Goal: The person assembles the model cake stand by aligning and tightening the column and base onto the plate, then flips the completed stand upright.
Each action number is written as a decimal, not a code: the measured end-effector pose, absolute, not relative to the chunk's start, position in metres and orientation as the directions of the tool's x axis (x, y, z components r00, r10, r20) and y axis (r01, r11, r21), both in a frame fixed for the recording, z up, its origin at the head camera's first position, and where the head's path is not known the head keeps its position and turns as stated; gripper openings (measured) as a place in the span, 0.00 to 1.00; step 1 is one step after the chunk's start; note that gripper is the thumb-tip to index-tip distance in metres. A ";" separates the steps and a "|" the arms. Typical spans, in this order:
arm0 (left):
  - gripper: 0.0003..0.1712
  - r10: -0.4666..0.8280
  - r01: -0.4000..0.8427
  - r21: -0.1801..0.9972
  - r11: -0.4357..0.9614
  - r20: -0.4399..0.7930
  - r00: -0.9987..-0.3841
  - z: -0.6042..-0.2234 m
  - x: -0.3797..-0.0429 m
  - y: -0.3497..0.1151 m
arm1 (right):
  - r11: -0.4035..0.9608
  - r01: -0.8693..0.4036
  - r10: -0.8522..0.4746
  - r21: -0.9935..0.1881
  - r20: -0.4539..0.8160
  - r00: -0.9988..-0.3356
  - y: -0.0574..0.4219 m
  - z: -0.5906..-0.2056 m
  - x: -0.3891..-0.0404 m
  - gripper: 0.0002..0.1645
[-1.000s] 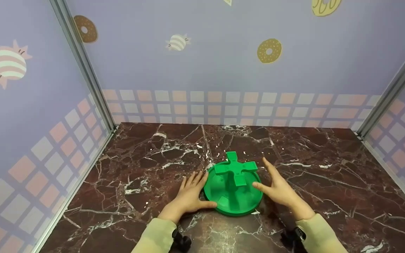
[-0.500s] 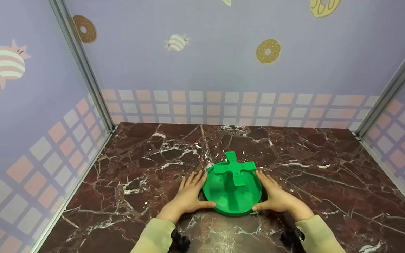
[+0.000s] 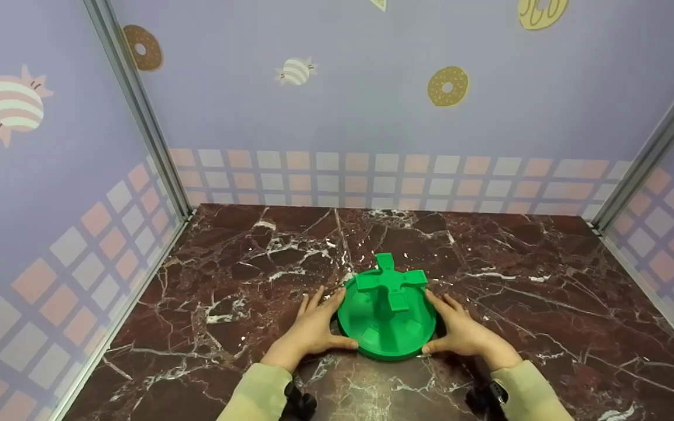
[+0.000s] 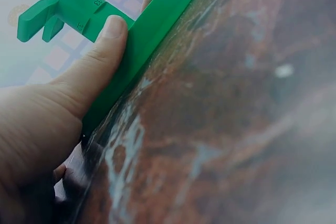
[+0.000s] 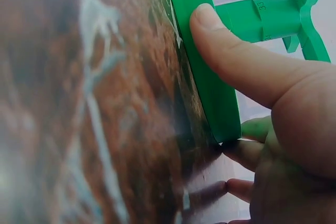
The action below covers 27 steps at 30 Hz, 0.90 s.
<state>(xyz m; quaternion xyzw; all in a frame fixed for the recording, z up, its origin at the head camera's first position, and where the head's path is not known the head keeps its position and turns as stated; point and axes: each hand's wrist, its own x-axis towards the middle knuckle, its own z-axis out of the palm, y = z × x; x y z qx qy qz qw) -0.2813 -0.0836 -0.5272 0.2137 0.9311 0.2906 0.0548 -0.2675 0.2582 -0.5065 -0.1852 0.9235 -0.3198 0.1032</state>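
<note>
A green plastic stand sits on the marbled tabletop, with a round dish-like base, a central post and a four-armed cross on top. My left hand holds the left side of its base, thumb at the front of the rim and fingers along the side. On the opposite side my right hand grips the rim the same way. Both wrist views show a thumb pressed on the base's green side wall, close to the table. Small numbers mark the post. The fingers' far ends are partly hidden by the base.
Dark red marble tabletop spreads around the stand, with white veins and small pale specks behind it. A patterned back wall and side walls with metal corner posts enclose the table.
My right hand has come down and inward from beside the stand onto its right rim. The left hand stays at the left rim, its fingers drawn in slightly. The stand keeps its place.
</note>
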 end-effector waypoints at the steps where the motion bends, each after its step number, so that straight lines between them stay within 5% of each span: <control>1: 0.70 0.430 0.366 0.566 0.739 0.023 -0.903 -0.527 -0.281 -0.083 | 0.728 -0.272 -0.403 -0.630 -0.073 -0.912 0.258 -0.506 -0.267 0.74; 17: 0.69 0.401 0.331 0.611 0.719 0.024 -0.916 -0.526 -0.284 -0.082 | 0.706 -0.272 -0.372 -0.654 -0.016 -0.928 0.258 -0.510 -0.271 0.74; 27: 0.64 0.364 0.308 0.779 0.546 0.110 -0.925 -0.518 -0.285 -0.081 | 0.449 -0.329 -0.428 -0.830 0.124 -0.895 0.267 -0.500 -0.276 0.56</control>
